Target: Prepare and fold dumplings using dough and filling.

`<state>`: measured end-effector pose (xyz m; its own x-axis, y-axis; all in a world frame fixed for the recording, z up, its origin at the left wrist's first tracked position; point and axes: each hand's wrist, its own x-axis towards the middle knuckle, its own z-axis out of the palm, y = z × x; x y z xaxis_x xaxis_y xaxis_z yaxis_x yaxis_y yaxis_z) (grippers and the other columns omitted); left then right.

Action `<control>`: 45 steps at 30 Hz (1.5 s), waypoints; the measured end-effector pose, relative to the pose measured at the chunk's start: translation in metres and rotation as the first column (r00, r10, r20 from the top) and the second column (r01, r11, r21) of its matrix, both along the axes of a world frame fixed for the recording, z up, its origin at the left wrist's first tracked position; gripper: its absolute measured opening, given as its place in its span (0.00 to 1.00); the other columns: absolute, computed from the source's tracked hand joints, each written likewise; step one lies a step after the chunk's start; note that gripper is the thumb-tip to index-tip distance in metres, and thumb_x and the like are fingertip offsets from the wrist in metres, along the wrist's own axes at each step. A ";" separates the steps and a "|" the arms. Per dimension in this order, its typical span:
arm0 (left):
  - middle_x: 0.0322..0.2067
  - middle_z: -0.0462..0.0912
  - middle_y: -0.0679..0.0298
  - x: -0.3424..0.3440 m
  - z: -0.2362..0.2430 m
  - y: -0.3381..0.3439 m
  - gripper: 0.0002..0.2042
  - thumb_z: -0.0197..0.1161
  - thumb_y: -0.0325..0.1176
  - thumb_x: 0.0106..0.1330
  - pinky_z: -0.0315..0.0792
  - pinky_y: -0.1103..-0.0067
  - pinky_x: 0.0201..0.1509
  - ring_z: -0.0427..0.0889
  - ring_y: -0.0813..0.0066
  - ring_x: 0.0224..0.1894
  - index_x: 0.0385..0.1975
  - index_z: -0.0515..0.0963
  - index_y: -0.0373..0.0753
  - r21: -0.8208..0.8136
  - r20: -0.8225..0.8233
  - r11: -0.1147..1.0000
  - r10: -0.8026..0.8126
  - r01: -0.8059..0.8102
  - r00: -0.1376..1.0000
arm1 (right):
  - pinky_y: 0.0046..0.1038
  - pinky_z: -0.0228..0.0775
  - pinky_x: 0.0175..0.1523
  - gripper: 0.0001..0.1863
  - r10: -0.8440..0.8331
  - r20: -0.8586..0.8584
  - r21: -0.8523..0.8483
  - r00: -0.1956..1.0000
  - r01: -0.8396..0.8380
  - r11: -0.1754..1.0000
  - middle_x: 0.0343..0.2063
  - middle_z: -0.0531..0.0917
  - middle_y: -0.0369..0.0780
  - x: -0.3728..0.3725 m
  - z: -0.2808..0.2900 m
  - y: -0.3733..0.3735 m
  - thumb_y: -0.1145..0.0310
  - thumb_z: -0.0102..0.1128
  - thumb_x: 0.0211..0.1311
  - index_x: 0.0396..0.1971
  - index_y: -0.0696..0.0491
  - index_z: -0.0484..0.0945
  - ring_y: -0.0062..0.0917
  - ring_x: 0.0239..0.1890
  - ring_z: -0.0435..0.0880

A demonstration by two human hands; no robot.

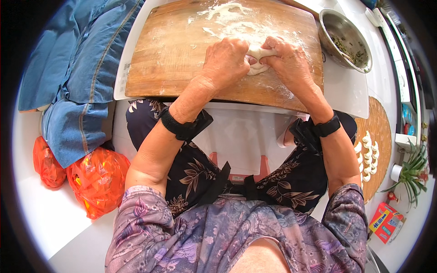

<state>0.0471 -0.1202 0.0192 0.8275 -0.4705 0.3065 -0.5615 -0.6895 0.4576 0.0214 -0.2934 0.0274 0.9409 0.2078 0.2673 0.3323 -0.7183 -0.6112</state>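
A piece of white dough [257, 69] lies near the middle of a floured wooden board [164, 54]. My left hand [225, 63] is closed on the dough from the left, its knuckles bent and fingertips mostly hidden. My right hand [289, 61] grips it from the right, fingers curled over and pressing into it. Loose flour [227, 13] is spread on the board beyond both hands.
A steel bowl [345, 38] with green filling sits right of the board. A round board [382, 118] holds several dumplings [369, 154] at right, near a plant [412, 173] and red box [382, 220]. Denim fabric [77, 54] and red bags [98, 177] are at left.
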 end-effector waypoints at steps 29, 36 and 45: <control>0.27 0.79 0.46 -0.021 0.012 0.018 0.07 0.61 0.28 0.54 0.71 0.63 0.37 0.79 0.46 0.33 0.28 0.77 0.31 -0.150 -0.219 0.988 -0.082 0.050 0.972 | 0.31 0.70 0.43 0.18 0.108 -0.055 0.105 0.993 -0.102 0.989 0.33 0.77 0.45 -0.020 -0.001 -0.005 0.72 0.62 0.49 0.43 0.54 0.77 0.36 0.36 0.78; 0.27 0.80 0.48 -0.018 -0.001 0.010 0.06 0.60 0.29 0.51 0.72 0.64 0.35 0.79 0.49 0.32 0.24 0.78 0.32 -0.043 -0.047 0.999 0.002 -0.004 0.999 | 0.39 0.68 0.43 0.09 0.069 0.065 -0.107 0.995 -0.062 0.992 0.35 0.77 0.49 -0.011 -0.003 0.003 0.72 0.57 0.53 0.34 0.58 0.75 0.43 0.38 0.78; 0.25 0.79 0.50 -0.018 -0.005 0.008 0.04 0.58 0.27 0.49 0.72 0.63 0.31 0.79 0.51 0.29 0.22 0.79 0.35 -0.111 0.116 0.994 0.026 -0.013 0.993 | 0.37 0.71 0.39 0.12 0.017 0.117 0.007 0.993 -0.018 1.000 0.34 0.79 0.49 -0.011 -0.002 0.003 0.69 0.59 0.53 0.38 0.57 0.76 0.45 0.35 0.79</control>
